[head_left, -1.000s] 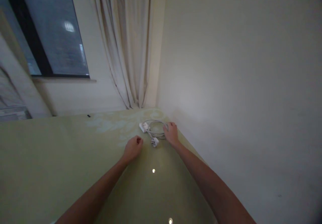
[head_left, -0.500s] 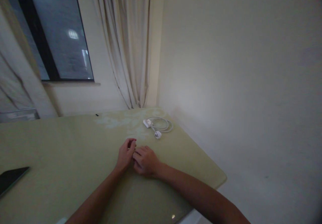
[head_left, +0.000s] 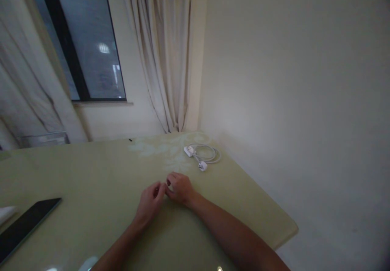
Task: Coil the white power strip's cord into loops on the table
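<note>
My left hand (head_left: 150,202) and my right hand (head_left: 180,188) rest together on the pale green table (head_left: 91,181), fingertips touching. Both have their fingers curled in; whatever sits between them is too small and dim to make out. A coiled white cable with a plug and an adapter block (head_left: 202,155) lies by itself near the table's far right corner, well beyond both hands.
A dark flat tablet or phone (head_left: 26,226) lies at the table's left edge, with something white beside it. A window (head_left: 88,47) and cream curtains (head_left: 166,51) stand behind the table. A bare wall runs along the right, past the table's right edge.
My right hand let go of the coiled cable and drew back to meet my left hand in the middle of the table. The view swung right and the dark device came into sight.
</note>
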`<state>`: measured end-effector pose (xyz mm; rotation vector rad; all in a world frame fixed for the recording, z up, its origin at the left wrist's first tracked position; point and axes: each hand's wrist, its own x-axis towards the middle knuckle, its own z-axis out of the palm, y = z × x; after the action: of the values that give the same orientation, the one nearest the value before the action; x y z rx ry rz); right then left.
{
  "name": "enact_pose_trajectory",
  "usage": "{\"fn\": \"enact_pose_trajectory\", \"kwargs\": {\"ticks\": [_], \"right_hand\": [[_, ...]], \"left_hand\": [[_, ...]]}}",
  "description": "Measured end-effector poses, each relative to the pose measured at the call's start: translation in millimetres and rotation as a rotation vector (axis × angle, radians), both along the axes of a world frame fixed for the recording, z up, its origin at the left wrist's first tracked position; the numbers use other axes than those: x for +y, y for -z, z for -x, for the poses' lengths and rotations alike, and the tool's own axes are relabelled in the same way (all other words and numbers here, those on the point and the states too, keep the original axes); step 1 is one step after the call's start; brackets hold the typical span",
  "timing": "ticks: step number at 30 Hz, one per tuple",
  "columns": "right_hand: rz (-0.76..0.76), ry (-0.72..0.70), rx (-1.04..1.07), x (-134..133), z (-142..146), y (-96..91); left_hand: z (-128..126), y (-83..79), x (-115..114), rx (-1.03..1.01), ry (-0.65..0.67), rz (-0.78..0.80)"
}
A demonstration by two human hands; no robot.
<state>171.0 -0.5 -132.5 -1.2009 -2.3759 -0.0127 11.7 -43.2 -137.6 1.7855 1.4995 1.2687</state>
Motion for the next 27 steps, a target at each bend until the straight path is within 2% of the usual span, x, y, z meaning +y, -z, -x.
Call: {"fn": "enact_pose_trajectory", "kwargs": {"ticks": [4,9,13,16,18,21,23,27], "right_hand": [[0.051,0.078,0.059,1.3,-3.4,-2.3],[0.073,0.104,0.075,1.4,0.8,-2.4],[0.026,0.139,0.140,4.5,1.3,-1.0],[-0.047,0.266,0.223,20.8,-11.8,-15.8],[-0.066,0.412,0.229,39.1,-28.6,-32.6],[0.061,0.611,0.137,68.3,-57.4,-52.4],[0.125,0.660,0.135,82.1,-71.9,-54.9],[0.211,0.672,0.167,91.8,-82.4,-40.8]], "left_hand": [[-2.5,-4.2,-9.0,0.149,0.066,0.021],[5.4,-13.0,-16.2,0.300,0.044,-0.015],[9.6,-14.4,-16.1,0.354,0.024,-0.041],[8.8,-12.2,-14.2,0.368,0.032,-0.024],[8.1,-10.4,-12.2,0.364,0.044,-0.008],[9.8,-8.0,-9.1,0.330,0.036,0.002],[12.6,-6.6,-7.4,0.295,0.012,0.006],[17.3,-4.2,-5.1,0.259,-0.019,0.013]]}}
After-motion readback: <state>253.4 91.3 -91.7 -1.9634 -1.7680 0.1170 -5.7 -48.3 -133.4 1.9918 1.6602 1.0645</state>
